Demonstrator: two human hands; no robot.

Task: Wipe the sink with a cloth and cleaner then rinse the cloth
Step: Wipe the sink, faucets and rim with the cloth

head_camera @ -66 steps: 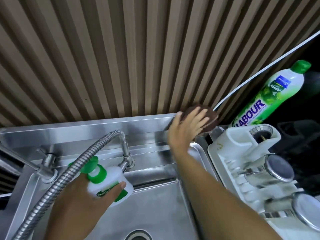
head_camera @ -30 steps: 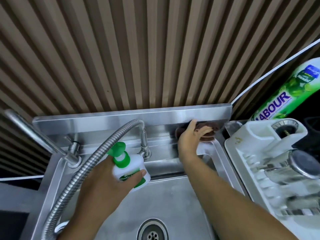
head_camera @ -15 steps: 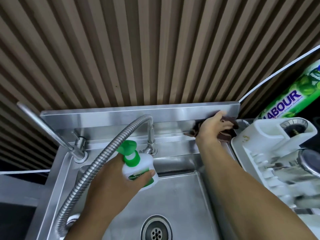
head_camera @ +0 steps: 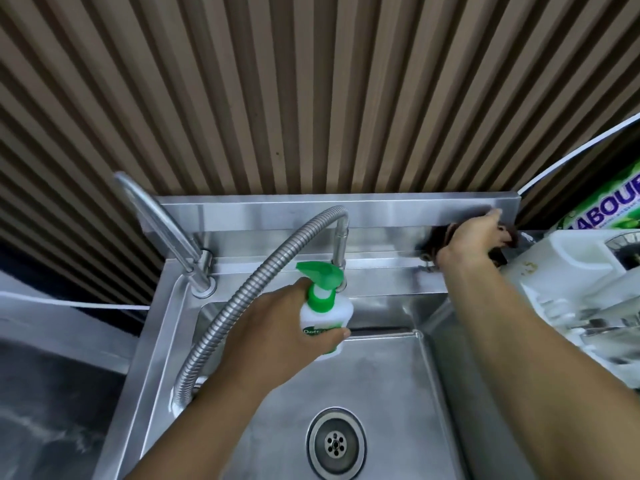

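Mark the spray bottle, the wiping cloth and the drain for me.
spray bottle (head_camera: 325, 315): head view, on its white body below the green collar.
cloth (head_camera: 437, 240): head view, on the dark fold showing left of the right hand.
drain (head_camera: 335, 443): head view, on the perforated centre of the strainer.

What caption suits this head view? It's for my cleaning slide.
Right hand wipes the sink ledge with a dark cloth; left hand holds the spray bottle.

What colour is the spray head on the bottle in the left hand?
Green, on a white spray bottle with a green label; the head view shows it clearly.
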